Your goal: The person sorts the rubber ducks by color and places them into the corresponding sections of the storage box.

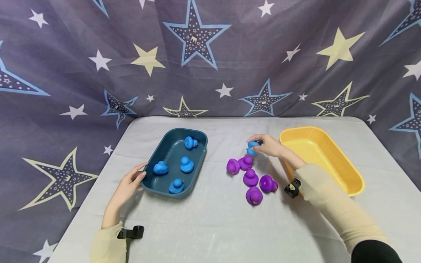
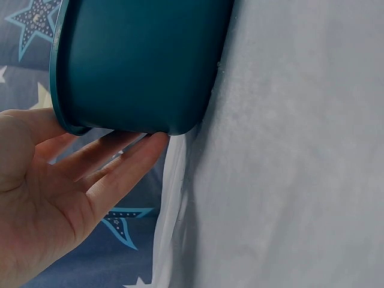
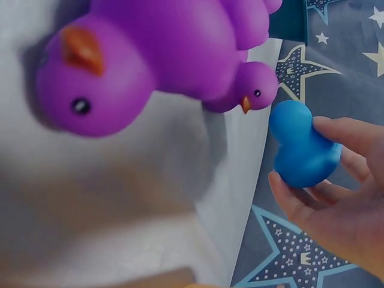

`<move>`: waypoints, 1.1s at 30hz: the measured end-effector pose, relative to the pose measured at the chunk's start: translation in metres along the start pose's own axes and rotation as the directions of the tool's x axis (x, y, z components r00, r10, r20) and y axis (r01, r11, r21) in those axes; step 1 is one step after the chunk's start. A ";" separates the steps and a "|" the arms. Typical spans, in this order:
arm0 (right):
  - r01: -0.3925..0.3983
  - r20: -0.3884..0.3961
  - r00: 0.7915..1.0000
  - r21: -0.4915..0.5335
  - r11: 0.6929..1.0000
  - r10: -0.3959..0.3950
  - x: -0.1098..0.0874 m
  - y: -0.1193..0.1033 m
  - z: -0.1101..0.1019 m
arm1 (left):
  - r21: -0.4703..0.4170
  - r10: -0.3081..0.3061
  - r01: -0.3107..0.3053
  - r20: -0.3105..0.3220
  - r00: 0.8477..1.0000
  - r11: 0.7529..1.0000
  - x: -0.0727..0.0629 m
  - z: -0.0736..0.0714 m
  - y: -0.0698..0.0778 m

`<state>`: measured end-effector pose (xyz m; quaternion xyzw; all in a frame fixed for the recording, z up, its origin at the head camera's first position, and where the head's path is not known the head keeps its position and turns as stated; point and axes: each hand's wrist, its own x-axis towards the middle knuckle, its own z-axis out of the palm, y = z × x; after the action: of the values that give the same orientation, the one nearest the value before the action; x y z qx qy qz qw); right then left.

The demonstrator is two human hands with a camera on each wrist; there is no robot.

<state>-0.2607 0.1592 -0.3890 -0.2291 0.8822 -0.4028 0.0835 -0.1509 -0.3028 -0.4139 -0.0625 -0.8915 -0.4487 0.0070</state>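
Note:
My right hand (image 1: 268, 145) pinches a blue rubber duck (image 3: 303, 146) between thumb and fingertips, just beyond a group of purple rubber ducks (image 1: 251, 178). Several purple ducks make up that group, some upright and some tipped over. On the left side stands a teal tub (image 1: 204, 151) with several blue rubber ducks (image 1: 187, 165) spread over its floor; one of them lies on its side. My left hand (image 1: 128, 184) holds the tub's near left corner. In the left wrist view the thumb is at the rim and the fingers (image 2: 129, 171) lie against the outer wall.
A yellow tub (image 1: 356, 184) stands on the right, partly behind my right forearm; the part of its inside that shows holds nothing. A white cloth (image 1: 210, 230) covers the table. Behind it hangs a grey star-patterned curtain (image 1: 243, 44).

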 end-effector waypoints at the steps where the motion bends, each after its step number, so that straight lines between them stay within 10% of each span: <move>1: 0.005 -0.001 1.000 0.006 1.000 -0.005 0.001 -0.002 0.001 | -0.001 -0.001 0.001 0.001 1.000 1.000 0.000 0.000 0.000; 33: 0.111 -0.008 0.994 0.090 0.990 -0.111 0.031 -0.059 0.033 | -0.021 0.019 -0.019 0.004 1.000 1.000 0.001 0.000 -0.001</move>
<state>-0.2566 0.0888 -0.3653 -0.2732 0.8492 -0.4466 0.0698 -0.1518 -0.3033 -0.4153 -0.0720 -0.8861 -0.4577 0.0086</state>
